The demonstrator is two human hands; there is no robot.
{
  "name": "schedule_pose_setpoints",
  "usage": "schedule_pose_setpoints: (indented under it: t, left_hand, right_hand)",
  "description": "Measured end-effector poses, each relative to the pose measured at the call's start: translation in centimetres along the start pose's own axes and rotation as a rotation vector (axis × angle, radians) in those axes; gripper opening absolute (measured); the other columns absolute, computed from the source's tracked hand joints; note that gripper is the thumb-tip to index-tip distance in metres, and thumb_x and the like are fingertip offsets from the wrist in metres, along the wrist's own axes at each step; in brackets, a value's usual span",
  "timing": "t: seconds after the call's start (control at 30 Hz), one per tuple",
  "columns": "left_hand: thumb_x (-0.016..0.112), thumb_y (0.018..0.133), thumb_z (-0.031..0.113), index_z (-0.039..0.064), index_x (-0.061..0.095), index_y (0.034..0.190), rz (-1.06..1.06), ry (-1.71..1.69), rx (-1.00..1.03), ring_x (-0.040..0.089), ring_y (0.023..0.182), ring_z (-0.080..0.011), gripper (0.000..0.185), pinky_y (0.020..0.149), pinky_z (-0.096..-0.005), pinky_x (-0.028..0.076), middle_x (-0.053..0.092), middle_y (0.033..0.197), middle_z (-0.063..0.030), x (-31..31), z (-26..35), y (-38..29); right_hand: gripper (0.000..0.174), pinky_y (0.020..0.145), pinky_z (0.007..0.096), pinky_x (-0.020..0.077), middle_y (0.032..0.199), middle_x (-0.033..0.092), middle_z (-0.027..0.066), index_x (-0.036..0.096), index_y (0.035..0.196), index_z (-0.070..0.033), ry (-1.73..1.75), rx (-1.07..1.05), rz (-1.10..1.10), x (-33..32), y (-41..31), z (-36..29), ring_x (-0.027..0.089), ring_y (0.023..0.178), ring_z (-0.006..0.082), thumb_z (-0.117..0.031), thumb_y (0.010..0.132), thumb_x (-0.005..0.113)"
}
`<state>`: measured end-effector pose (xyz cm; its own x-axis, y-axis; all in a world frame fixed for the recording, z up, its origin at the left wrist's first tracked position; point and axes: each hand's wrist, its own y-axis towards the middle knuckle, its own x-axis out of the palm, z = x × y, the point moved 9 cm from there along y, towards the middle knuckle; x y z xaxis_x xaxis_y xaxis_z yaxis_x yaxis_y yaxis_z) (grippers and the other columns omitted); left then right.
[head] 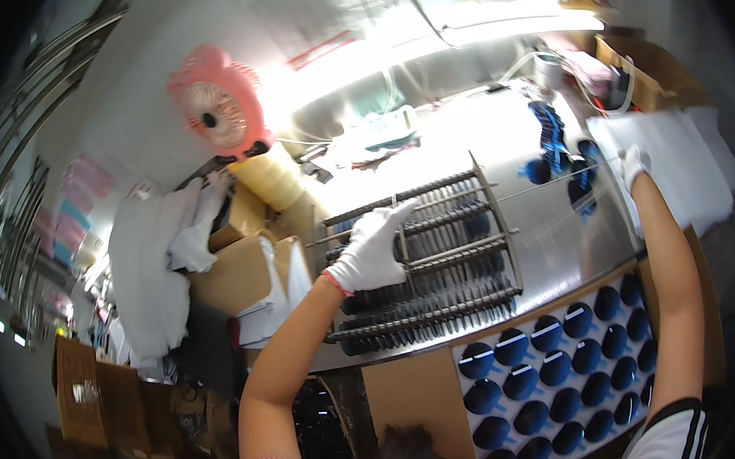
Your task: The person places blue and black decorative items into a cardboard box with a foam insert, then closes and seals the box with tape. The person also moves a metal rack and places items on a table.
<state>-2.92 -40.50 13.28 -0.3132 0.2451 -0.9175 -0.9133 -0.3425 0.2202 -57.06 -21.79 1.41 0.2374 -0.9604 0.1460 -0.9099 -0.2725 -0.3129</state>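
My left hand [375, 249], in a white knit glove, is over the left part of a metal rack [456, 260], fingers apart; contact is unclear. Rows of dark tinted lenses [429, 312] stand on edge in that rack. My right hand [635, 163], gloved too, is at a stack of white sheets [684, 157] on the right; whether its fingers grip a sheet cannot be told. Below the bench edge, round dark blue lenses with small tabs [566, 405] lie in rows on a white sheet. More blue lenses [583, 182] lie on the bench between rack and sheets.
The steel bench [560, 245] lies under a bright tube lamp [526, 27]. A pink fan [219, 104] stands behind a yellow roll [268, 176] at left. Cardboard boxes stand at left and at the far right corner [658, 71]. A cardboard sheet [418, 402] lies before me.
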Motion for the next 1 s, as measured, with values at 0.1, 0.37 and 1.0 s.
schedule_pose_setpoints:
  t: [0.1,0.37,1.0]
  left_hand:
    - [0.074,0.057,0.013,0.014,0.034,0.15,-0.015,0.026,0.003,0.052,0.109,-0.0411,0.101,0.099,-0.0484,0.04,0.055,0.115,-0.0238,1.5,1.1,1.7]
    - [0.078,0.06,0.015,0.011,0.037,0.15,0.021,-0.01,-0.007,0.052,0.113,-0.0379,0.099,0.103,-0.0478,0.038,0.056,0.118,-0.0209,1.4,1.3,2.0]
    - [0.091,0.061,0.03,0.003,0.034,0.15,0.174,0.059,0.07,0.049,0.127,-0.0375,0.109,0.11,-0.0454,0.038,0.051,0.138,-0.0232,-1.8,7.3,5.0]
  right_hand:
    - [0.041,0.037,0.0288,0.0326,0.055,0.044,-0.0053,0.05,0.072,-0.019,0.068,0.464,-0.688,9.9,-4.0,5.7,0.04,0.043,0.0097,-0.04,0.105,0.036]
    - [0.024,0.048,0.0286,0.041,0.067,0.06,0.0035,0.064,0.087,-0.012,-1.015,-0.127,-0.766,18.3,-6.5,7.1,0.053,0.051,0.0154,-0.028,0.099,0.051]
    - [0.056,0.092,0.0462,0.0525,0.115,0.067,0.0266,0.064,0.119,0.001,-0.335,-0.336,0.755,-37.3,-5.6,-13.1,0.066,0.109,0.0407,-0.048,0.093,0.056]
